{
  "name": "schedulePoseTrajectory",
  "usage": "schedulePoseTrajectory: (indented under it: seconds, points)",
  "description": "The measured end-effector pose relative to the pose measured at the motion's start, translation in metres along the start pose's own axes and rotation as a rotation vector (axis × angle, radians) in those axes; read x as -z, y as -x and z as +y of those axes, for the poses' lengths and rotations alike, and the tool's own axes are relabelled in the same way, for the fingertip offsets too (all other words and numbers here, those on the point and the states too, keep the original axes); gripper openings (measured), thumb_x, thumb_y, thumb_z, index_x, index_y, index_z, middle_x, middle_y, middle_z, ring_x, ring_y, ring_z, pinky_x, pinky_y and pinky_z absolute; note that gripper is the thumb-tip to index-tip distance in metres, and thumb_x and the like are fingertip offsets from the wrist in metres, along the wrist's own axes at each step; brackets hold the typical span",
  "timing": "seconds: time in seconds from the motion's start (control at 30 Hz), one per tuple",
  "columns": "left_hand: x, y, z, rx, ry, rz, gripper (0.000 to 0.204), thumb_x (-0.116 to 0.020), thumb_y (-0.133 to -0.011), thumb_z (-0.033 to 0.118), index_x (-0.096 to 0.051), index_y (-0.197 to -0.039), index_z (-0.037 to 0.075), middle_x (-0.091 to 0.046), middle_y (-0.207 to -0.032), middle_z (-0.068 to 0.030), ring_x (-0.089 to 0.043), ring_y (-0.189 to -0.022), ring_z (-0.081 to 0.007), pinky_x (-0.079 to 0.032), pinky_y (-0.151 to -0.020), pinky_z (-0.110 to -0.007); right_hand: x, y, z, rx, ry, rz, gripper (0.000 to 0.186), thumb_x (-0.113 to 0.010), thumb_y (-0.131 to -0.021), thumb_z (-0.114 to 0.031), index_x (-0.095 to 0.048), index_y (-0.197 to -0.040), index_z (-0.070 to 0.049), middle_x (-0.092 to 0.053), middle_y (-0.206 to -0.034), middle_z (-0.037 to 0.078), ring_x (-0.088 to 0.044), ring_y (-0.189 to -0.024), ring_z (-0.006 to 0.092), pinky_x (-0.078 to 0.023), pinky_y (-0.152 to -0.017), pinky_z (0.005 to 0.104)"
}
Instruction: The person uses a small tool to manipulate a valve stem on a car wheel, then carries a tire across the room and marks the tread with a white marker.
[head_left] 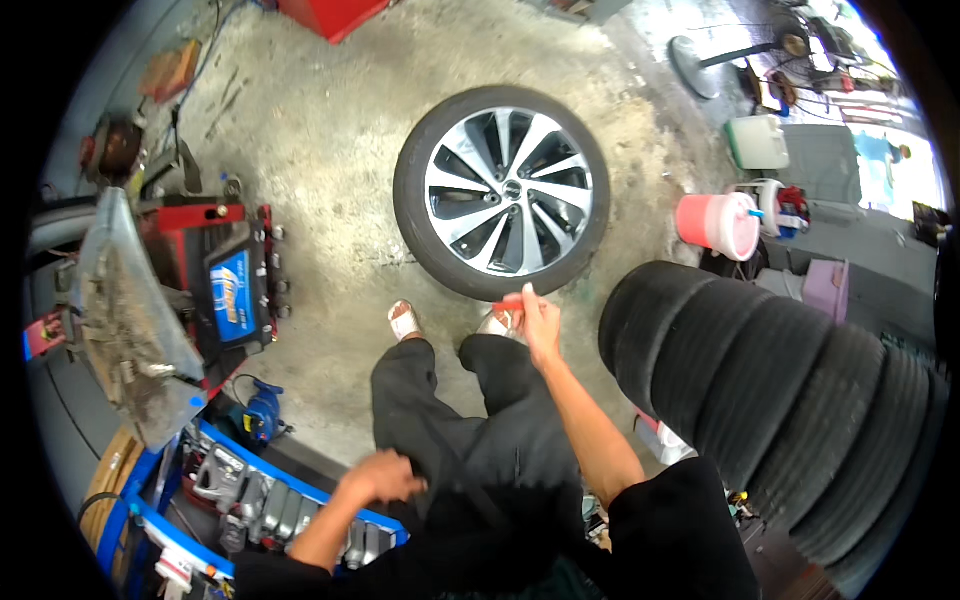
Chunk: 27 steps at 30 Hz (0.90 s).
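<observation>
A car wheel [513,190] with a black tyre and a silver-and-black spoked rim lies flat on the concrete floor, just beyond my feet. Pinched in my right hand [540,330] is a small red object [508,307]; its exact kind is too small to make out. That hand is held out in front of me, over my right foot and close to the wheel's near edge in the picture. My left hand [383,478] hangs low by my left thigh, slightly blurred, its fingers loosely bent and apart. Nothing shows in it, and the blue-edged tool cart is nearest.
A row of stacked tyres [740,370] stands close on my right. Beyond it are a pink-and-white bucket [715,225], a white jug [760,143] and a fan's round base [692,68]. At left sit a red-and-black machine [228,285] and the blue-edged tool cart [265,460].
</observation>
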<state>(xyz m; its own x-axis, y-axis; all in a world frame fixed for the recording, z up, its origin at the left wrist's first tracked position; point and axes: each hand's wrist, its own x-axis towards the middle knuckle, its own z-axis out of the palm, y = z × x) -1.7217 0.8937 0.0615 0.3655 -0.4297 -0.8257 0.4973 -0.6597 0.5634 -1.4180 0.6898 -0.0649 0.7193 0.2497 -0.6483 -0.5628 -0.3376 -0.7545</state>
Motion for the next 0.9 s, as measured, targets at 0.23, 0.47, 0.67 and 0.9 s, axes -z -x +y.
schedulePoseTrajectory:
  seconds: [0.23,0.47,0.67,0.9]
  points:
    - [0.149,-0.334,-0.082,-0.174,-0.382,0.548,0.028,-0.072,-0.094,0.035,-0.069,-0.094,0.007,-0.073,-0.074,-0.0163,-0.075,-0.071,-0.0372,-0.058,-0.063,-0.050,0.010,-0.241,0.172,0.068,0.057,-0.092,0.055,-0.053,-0.114,-0.043,-0.081,-0.104,0.004,-0.069,-0.068,0.004,-0.057,-0.056,0.0074,-0.044,-0.054,0.0237]
    - [0.087,-0.490,-0.092,-0.689,-0.731,0.130,0.009,-0.070,-0.088,0.018,-0.075,-0.089,0.010,-0.073,-0.078,-0.0063,-0.076,-0.074,-0.0231,-0.058,-0.060,-0.039,0.022,-0.340,0.242,0.170,0.161,-0.395,0.038,-0.057,-0.113,-0.026,-0.080,-0.115,0.004,-0.077,-0.084,0.007,-0.065,-0.083,0.0097,-0.052,-0.080,0.0291]
    - [0.133,-0.515,-0.104,-0.549,-1.298,0.175,0.019,-0.064,-0.094,0.018,-0.081,-0.095,0.009,-0.071,-0.089,-0.0072,-0.068,-0.081,-0.0272,-0.049,-0.073,-0.042,0.029,-0.356,0.256,0.279,0.116,-0.439,0.029,-0.062,-0.110,-0.017,-0.081,-0.107,0.005,-0.075,-0.077,0.009,-0.071,-0.076,0.0142,-0.055,-0.075,0.0289]
    - [0.134,-0.541,-0.124,-0.657,-0.907,-0.048,0.015,-0.068,-0.090,0.018,-0.079,-0.093,0.009,-0.074,-0.088,-0.0062,-0.073,-0.082,-0.0247,-0.049,-0.077,-0.037,0.027,-0.356,0.263,0.262,0.161,-0.373,0.031,-0.062,-0.110,-0.021,-0.081,-0.111,0.003,-0.076,-0.077,0.009,-0.068,-0.076,0.0102,-0.051,-0.073,0.0275]
